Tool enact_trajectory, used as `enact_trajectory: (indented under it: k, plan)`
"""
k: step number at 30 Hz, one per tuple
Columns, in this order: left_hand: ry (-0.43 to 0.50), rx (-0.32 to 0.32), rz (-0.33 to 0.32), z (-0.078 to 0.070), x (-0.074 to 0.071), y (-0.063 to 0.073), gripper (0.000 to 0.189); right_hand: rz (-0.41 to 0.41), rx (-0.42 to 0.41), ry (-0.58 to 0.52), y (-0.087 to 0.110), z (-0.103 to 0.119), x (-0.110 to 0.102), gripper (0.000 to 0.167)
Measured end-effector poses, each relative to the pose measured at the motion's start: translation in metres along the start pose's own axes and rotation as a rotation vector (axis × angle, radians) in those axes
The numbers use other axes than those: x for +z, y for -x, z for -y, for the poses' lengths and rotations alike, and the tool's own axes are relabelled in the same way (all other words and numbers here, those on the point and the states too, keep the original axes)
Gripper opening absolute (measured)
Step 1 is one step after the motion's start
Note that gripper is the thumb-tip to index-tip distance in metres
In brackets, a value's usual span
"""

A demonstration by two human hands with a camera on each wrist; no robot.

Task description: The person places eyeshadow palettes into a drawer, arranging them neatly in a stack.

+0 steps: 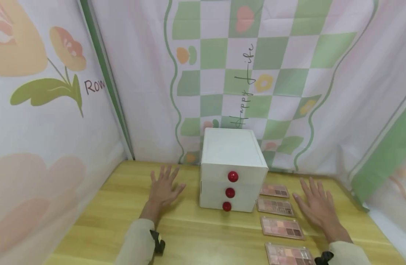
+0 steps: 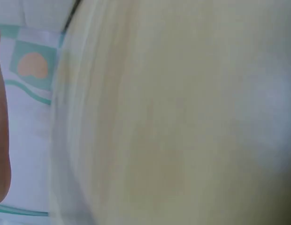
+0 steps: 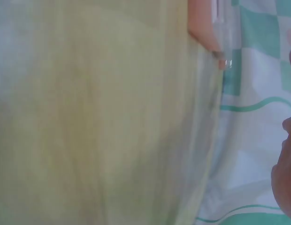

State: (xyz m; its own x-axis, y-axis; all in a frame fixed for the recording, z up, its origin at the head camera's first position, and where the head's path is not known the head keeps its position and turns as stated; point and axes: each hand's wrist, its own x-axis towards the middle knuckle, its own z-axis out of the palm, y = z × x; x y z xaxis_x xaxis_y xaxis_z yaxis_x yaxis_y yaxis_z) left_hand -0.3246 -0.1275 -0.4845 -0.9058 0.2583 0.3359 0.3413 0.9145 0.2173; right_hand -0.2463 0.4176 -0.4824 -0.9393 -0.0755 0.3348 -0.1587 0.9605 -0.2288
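Observation:
My left hand (image 1: 163, 187) lies palm down over the wooden table, fingers spread, left of a white drawer box (image 1: 234, 149). Three red round knobs (image 1: 233, 176) run down the front of the box, whose drawers are closed. On the other side, my right hand (image 1: 317, 204) is spread flat too, holding nothing. Between it and the box several eyeshadow palettes (image 1: 282, 227) form a column toward the front edge. The left wrist view shows part of the left hand (image 2: 2, 136) at its edge; in the right wrist view the right hand (image 3: 287, 173) shows at the far side.
The wooden table (image 1: 189, 239) has a light yellow grain. Behind it hangs a curtain (image 1: 212, 55) with green checks and lettering. Another printed curtain (image 1: 57, 129) borders the left side, and cloth with a green band (image 1: 385, 154) hangs at the right.

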Motion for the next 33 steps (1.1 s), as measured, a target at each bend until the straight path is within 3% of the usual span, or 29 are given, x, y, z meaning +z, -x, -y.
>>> enact_trajectory:
  k: [4, 11, 16, 20, 24, 26, 29, 33]
  plan:
    - [0.15, 0.043, -0.03, -0.008, -0.007, 0.003, 0.074, -0.03, -0.023, -0.018, 0.0, 0.013, -0.009, 0.074]
    - [0.665, 0.191, -0.121, -0.045, -0.024, -0.003, 0.072, -0.118, -0.067, -0.105, 0.009, 0.057, -0.036, 0.069]
    - [0.939, 0.208, -0.152, -0.074, -0.044, -0.015, 0.07, -0.076, -0.035, -0.2, 0.019, 0.098, -0.05, 0.06]
    - [1.066, 0.228, -0.109, -0.09, -0.059, -0.03, 0.071, -0.089, -0.006, -0.289, 0.029, 0.123, -0.052, 0.046]
    - [1.113, 0.258, -0.049, -0.097, -0.07, -0.046, 0.069, -0.147, -0.043, -0.416, 0.035, 0.145, -0.048, 0.035]
    - [1.117, 0.233, -0.011, -0.098, -0.074, -0.05, 0.069, -0.157, -0.07, -0.493, 0.037, 0.155, -0.046, 0.031]
    - [1.135, 0.202, 0.044, -0.099, -0.077, -0.053, 0.069, -0.118, -0.083, -0.647, 0.038, 0.171, -0.042, 0.028]
    - [1.129, 0.176, 0.087, -0.099, -0.081, -0.056, 0.072, 0.01, -0.037, -0.89, 0.036, 0.191, -0.039, 0.034]
